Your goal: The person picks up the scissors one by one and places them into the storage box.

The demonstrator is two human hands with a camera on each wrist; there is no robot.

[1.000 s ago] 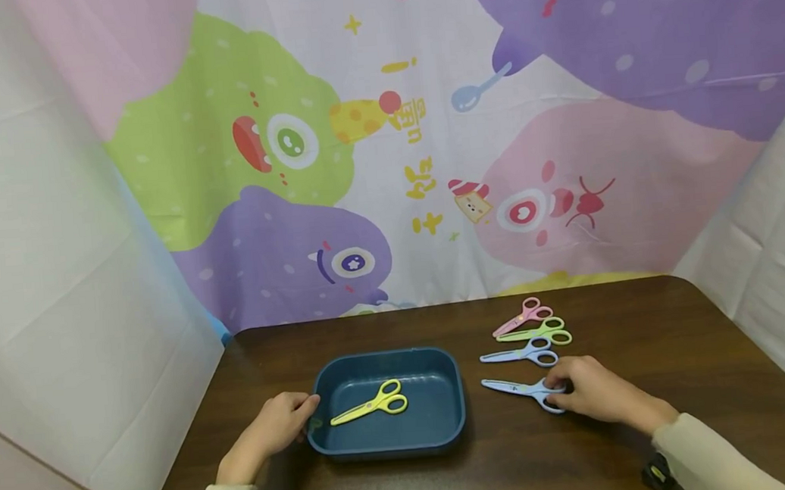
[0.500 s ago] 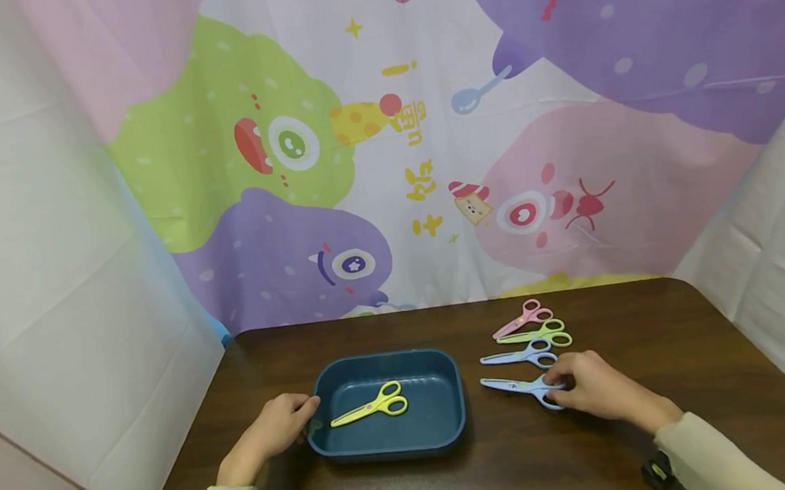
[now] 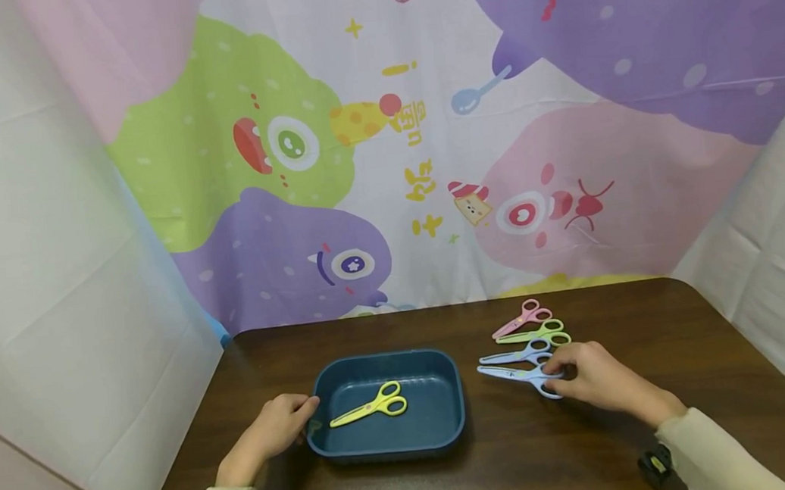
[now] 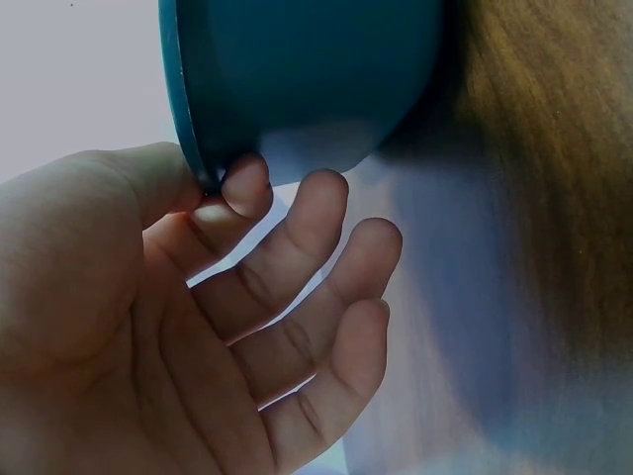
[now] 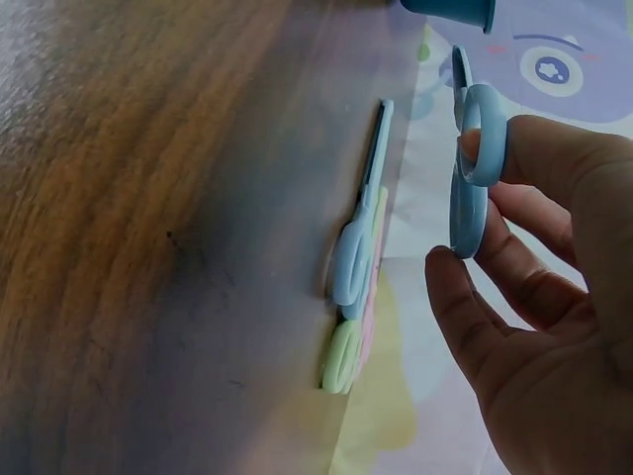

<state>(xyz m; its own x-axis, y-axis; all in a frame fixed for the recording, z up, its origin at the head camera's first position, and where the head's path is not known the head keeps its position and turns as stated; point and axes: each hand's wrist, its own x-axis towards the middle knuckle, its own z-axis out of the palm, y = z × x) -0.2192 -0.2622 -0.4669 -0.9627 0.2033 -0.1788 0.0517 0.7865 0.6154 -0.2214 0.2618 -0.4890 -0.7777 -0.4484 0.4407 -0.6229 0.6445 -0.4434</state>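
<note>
One pinch by the left hand point(image 3: 275, 424) likely steadied the tray point(image 3: 432, 423). The right hand point(image 3: 596, 377) gripped blue scissors point(image 3: 526, 375) handle-side, blades point(image 3: 500, 372) beyond, presumably safer.

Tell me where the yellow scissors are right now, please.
In the head view, the yellow scissors lie inside the dark blue tray, slightly left of its middle, tips toward the side where the left hand pinches the rim.

The left hand point(image 4: 178, 317) pinches a blue-green box point(image 4: 307, 69) by its rim, between thumb and first finger. The other three fingers point(image 4: 364, 259) are slightly bent (whether the middle one touches the box, I cannot tell). At the right is a brown wooden table point(image 4: 564, 129).
</note>
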